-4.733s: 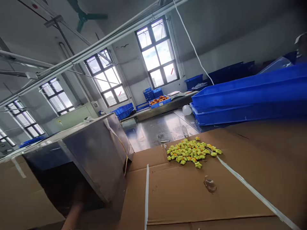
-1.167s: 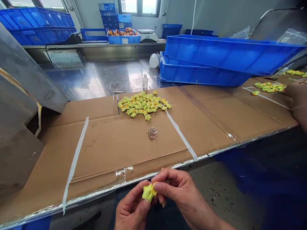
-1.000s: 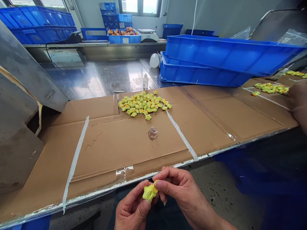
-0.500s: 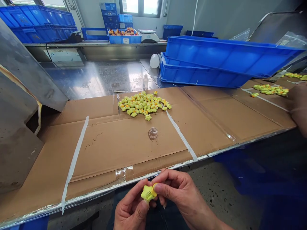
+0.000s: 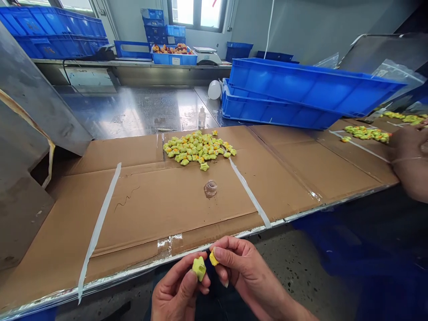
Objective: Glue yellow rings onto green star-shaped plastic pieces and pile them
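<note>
My left hand point(image 5: 177, 287) pinches a yellow-green star-shaped soft piece point(image 5: 199, 268) between thumb and fingers. My right hand point(image 5: 242, 269) holds a smaller yellow piece point(image 5: 214, 257) between thumb and forefinger, just apart from the star. Both hands are over the near edge of the cardboard-covered table point(image 5: 133, 214), below its foil-taped rim. Further out on the cardboard lies a heap of similar yellow-green stars point(image 5: 197, 148), with a small clear plastic cup point(image 5: 210, 188) in front of it.
At the right, a co-worker's hand point(image 5: 409, 151) is beside another heap of stars point(image 5: 366, 133). Tilted blue plastic crates point(image 5: 310, 87) rest beyond the cardboard. A steel bench point(image 5: 133, 111) holds a dropper bottle point(image 5: 201, 118). A steel panel point(image 5: 23, 107) stands at the left.
The star and the small yellow piece, joined in my fingers earlier, are now separated, one in each hand. My hands have drawn slightly apart, and the view has tilted a little.
</note>
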The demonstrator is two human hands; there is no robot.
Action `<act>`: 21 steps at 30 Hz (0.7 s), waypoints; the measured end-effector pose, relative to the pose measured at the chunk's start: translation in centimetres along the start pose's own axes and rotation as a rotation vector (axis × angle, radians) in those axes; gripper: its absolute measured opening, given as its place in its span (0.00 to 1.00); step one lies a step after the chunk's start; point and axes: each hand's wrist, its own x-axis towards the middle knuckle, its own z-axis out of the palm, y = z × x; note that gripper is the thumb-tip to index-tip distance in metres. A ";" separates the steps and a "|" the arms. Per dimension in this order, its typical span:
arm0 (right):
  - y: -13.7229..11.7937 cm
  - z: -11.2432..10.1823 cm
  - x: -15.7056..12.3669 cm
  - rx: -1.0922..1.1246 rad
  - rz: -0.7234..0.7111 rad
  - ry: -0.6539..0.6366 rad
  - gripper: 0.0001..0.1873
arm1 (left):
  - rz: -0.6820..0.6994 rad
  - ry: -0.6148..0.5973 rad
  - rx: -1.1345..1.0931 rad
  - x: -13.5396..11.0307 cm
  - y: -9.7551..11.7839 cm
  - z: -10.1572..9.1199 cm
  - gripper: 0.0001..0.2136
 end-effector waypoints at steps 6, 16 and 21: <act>-0.4 0.5 -0.2 -0.043 -0.050 0.051 0.14 | -0.060 0.021 -0.014 0.2 0.2 0.2 0.16; 0.1 0.3 0.2 -0.039 -0.076 0.047 0.14 | -0.177 0.034 -0.012 0.4 0.2 0.2 0.16; 0.0 0.2 0.0 -0.063 -0.095 0.069 0.13 | -0.178 0.014 -0.021 0.8 0.4 0.5 0.16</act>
